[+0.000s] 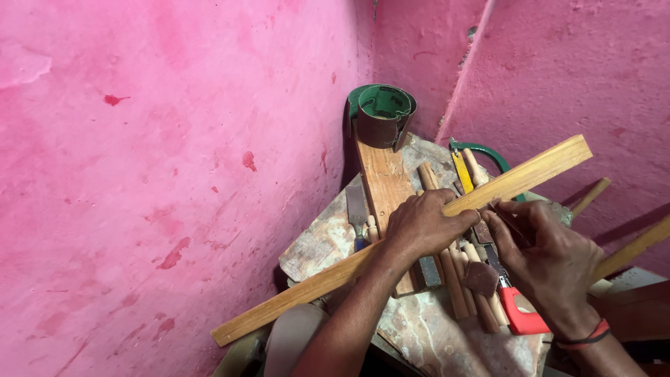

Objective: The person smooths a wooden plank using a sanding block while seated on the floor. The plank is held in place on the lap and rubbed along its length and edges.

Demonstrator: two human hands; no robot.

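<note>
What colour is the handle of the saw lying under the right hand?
Red. The saw handle shows best in the head view, just below the right hand.

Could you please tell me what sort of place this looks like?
Probably a small woodworking corner: a long pale wooden strip held over a worn stone-topped bench, turned wooden dowels, and a red-handled saw against pink plastered walls.

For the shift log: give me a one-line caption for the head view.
Left hand grips a long wooden strip over a cluttered workbench; right hand pinches near its edge.
</note>
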